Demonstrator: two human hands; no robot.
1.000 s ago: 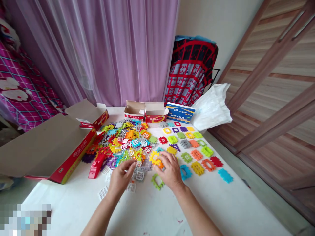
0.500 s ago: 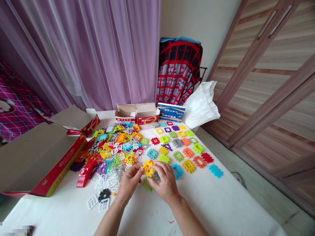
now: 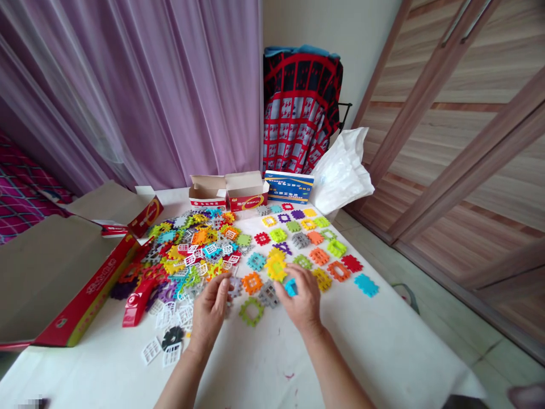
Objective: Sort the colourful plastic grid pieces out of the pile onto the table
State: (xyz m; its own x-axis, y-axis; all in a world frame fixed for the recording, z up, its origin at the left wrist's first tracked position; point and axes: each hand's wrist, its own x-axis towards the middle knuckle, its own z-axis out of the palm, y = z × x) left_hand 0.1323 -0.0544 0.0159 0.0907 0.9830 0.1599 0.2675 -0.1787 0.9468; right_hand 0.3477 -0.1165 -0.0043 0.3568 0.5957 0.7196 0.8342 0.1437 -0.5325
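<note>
On a white-covered table (image 3: 259, 372), the left hand (image 3: 208, 312) is released, its fingers loosely spread and holding nothing, just beside a gray tile (image 3: 235, 286). The right hand (image 3: 300, 300) is grasping a small blue tile (image 3: 291, 287) between thumb and fingers, low over the table. A yellow tile (image 3: 276, 267) lies just past those fingers.

Between the hands sit a green frame tile (image 3: 251, 312), an orange tile (image 3: 252, 283) and a second gray tile (image 3: 268, 294). To the left spreads a mixed heap of plastic tiles (image 3: 191, 250), with white lattice pieces (image 3: 151, 351), a black gear-shaped piece (image 3: 172, 338) and a red plastic toy (image 3: 137, 304) at its near edge. To the right, more tiles (image 3: 306, 241) lie apart in loose rows.

Along the far edge stand two small open cartons (image 3: 227, 192), a blue box (image 3: 289, 186) and a white plastic bag (image 3: 340, 170). A large open red-edged carton (image 3: 68, 281) rests at the table's left side.
</note>
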